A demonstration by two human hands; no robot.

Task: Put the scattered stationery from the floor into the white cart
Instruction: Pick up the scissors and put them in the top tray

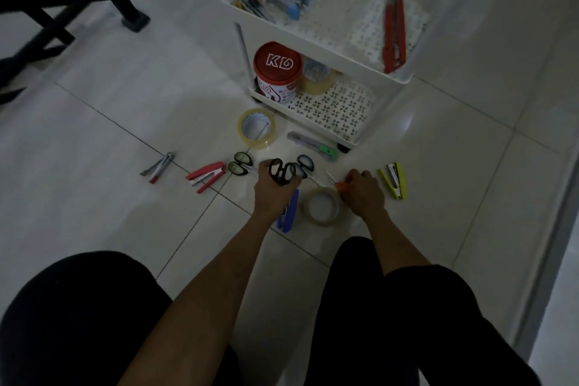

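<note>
Fingers [266, 171] near red "KD" tin [277, 74]

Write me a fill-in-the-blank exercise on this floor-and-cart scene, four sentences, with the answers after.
1. The left hand holds scissors with ____ handles.
2. The red utility knife lies on the cart's ____ shelf.
3. The stapler right of the right hand is ____ in colour.
4. The red-lidded can stands on the ____ shelf of the white cart.

Missing words: black; upper; yellow-green; lower
</note>
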